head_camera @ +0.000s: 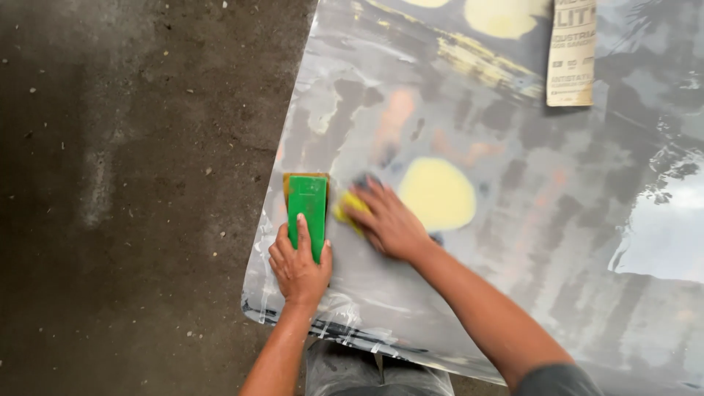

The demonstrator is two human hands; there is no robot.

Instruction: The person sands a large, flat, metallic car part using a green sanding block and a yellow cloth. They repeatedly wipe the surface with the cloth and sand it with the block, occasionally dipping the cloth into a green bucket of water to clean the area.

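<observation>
Tan rectangular printed sheet of sandpaper (571, 51) lying at the grey panel's (557, 220) top edge.

A vehicle body repair workshop: bare, stained concrete floor (132, 183) scattered with grit, a large grey body panel (557, 242) wet and rubbed through to primer with pale yellow filler patches (438, 193), a sheet of sandpaper (571, 51) lying on it, a green sanding block (308, 213) in use.
</observation>
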